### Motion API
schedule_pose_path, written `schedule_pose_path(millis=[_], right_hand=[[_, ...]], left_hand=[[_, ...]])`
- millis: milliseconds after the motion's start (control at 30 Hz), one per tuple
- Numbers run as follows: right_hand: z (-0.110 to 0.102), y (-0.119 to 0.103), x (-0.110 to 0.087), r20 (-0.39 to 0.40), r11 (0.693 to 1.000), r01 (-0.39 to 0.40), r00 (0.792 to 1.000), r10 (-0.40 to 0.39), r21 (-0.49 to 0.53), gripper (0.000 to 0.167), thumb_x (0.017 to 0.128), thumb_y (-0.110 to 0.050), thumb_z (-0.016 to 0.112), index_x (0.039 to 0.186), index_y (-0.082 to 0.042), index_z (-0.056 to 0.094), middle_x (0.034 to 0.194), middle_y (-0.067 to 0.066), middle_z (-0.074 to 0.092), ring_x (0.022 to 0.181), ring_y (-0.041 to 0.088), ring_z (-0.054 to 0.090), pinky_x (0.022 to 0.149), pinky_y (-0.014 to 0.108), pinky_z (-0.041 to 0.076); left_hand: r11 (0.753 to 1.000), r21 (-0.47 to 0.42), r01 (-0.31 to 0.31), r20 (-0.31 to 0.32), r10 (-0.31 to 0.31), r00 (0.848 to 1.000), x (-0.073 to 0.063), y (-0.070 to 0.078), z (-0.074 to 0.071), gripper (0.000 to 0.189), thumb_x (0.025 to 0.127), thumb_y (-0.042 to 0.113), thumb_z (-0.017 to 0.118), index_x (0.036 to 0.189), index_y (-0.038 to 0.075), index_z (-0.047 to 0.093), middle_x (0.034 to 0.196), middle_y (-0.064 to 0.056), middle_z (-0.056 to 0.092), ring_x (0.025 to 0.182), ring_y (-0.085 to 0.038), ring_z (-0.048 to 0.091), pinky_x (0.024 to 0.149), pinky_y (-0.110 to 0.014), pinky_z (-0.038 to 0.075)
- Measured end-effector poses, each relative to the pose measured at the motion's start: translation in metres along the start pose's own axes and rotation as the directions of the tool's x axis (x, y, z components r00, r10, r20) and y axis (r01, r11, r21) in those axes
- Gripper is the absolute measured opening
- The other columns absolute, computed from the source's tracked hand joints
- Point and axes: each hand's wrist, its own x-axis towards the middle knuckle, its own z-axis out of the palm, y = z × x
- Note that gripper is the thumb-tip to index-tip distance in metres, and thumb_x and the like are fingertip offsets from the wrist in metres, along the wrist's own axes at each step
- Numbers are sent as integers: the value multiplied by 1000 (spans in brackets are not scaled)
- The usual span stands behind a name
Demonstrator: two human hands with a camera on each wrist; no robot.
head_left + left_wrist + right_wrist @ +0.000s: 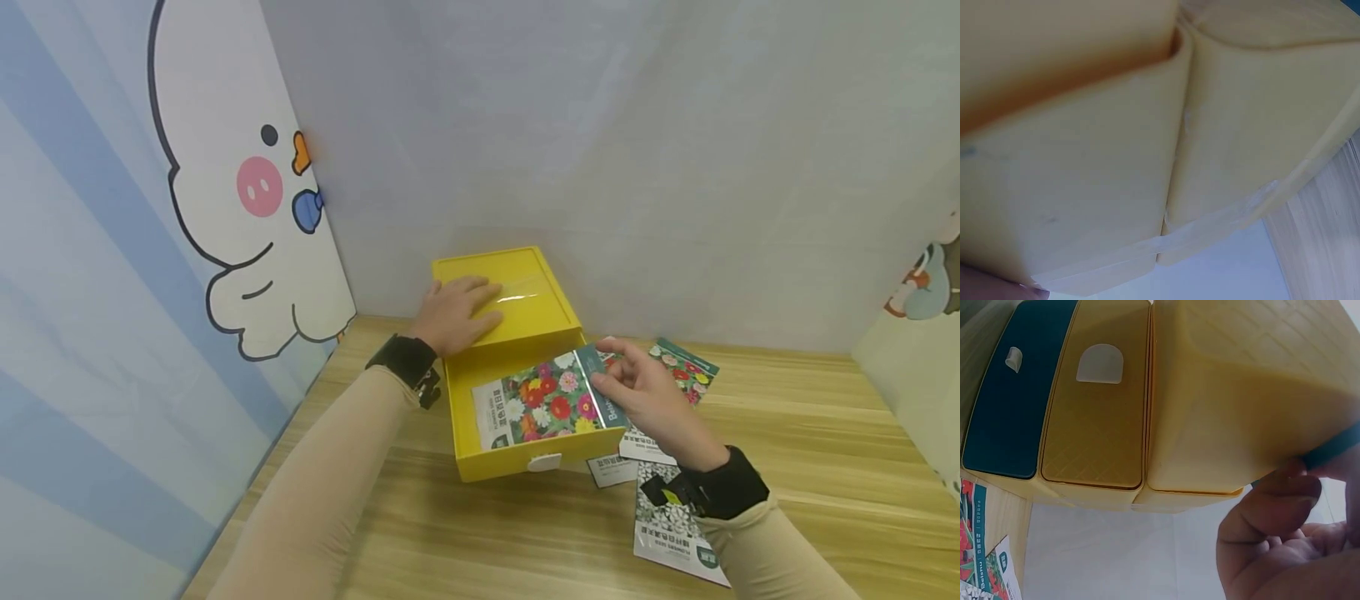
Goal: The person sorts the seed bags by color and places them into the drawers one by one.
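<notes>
My left hand [453,317] rests flat on top of the yellow drawer box [551,308], fingers spread. The box's top drawer [495,465] stands pulled out towards me. A flower seed packet [551,400] with a picture of red, pink and white blooms lies tilted in this drawer, its green end at the right wall. My right hand [652,404] pinches that green end between thumb and fingers. In the right wrist view, a green strip [1335,447] of the packet shows by the curled fingers, beside the drawer. The left wrist view shows mostly the yellow side of the box.
Several more seed packets lie on the wooden table [795,467] right of the box, including a white-flower packet [667,517] and a colourful one [693,379]. Below the pulled drawer are a yellow drawer front [1097,437] and a dark green one [1016,406]. A pale curtain [675,167] hangs behind.
</notes>
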Motion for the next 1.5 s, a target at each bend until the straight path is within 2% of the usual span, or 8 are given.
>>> schedule_pose_path(millis=[400, 833, 1100, 1500], right_hand=[[5, 1, 2, -18, 1000, -2, 1000, 3, 14, 49, 105, -9, 61, 151, 0, 45, 85, 5, 52, 71, 10, 48, 68, 24, 45], [8, 2, 2, -14, 1000, 6, 1000, -7, -17, 49, 104, -11, 63, 150, -1, 47, 83, 5, 50, 68, 11, 47, 67, 25, 44], [9, 0, 3, -31, 999, -14, 999, 13, -48, 53, 102, -13, 67, 150, -2, 47, 81, 5, 48, 64, 12, 41, 60, 26, 38], [11, 2, 3, -41, 999, -10, 999, 9, -45, 51, 102, -10, 67, 148, -1, 48, 81, 5, 46, 64, 11, 41, 59, 25, 37]], left_hand=[[1000, -10, -3, -11, 3, 1000, 0, 0, 1, 59, 108, 48, 46, 160, 20, 45, 168, -10, 39, 159, -33, 31, 130, -67, 7], [1000, -7, -4, -12, 4, 1000, 1, -1, 1, 59, 108, 48, 46, 160, 20, 45, 168, -10, 39, 159, -33, 31, 131, -67, 7], [1000, -5, -5, -16, 5, 1000, 1, -1, 2, 58, 108, 47, 46, 159, 21, 46, 168, -10, 39, 158, -33, 31, 130, -67, 8], [1000, -10, -4, -12, 4, 1000, 2, -3, 2, 58, 108, 47, 45, 159, 21, 46, 168, -10, 39, 159, -33, 31, 131, -67, 8]])
